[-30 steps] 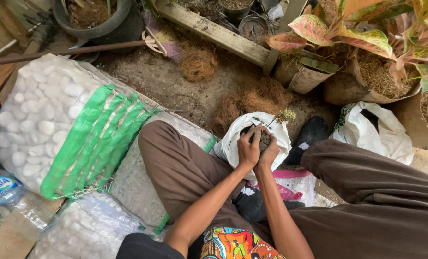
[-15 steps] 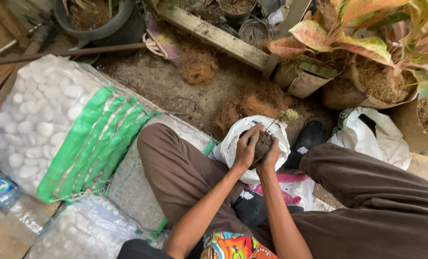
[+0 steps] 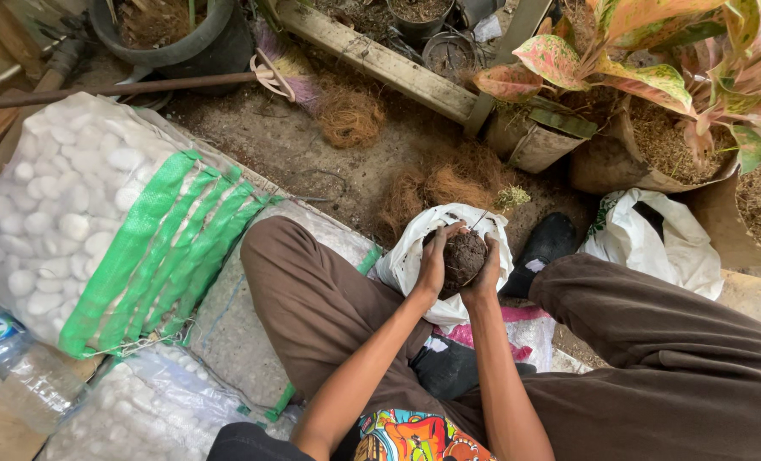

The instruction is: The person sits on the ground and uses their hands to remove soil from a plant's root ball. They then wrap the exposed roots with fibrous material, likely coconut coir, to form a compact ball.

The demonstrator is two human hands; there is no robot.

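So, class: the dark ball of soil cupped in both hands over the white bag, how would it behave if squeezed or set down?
The soil ball looks crumbly and fibrous, so a hard squeeze would probably break it. Being round, it may roll if put down. Left hand and right hand cup it from both sides over the white bag, suggesting it needs support.

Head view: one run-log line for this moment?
left hand: cups soil ball | right hand: cups soil ball | below: white bag

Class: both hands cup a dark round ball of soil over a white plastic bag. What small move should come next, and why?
Probably keep pressing and turning the dark round soil ball: left hand and right hand cup its sides above the open white plastic bag, which would catch crumbs.
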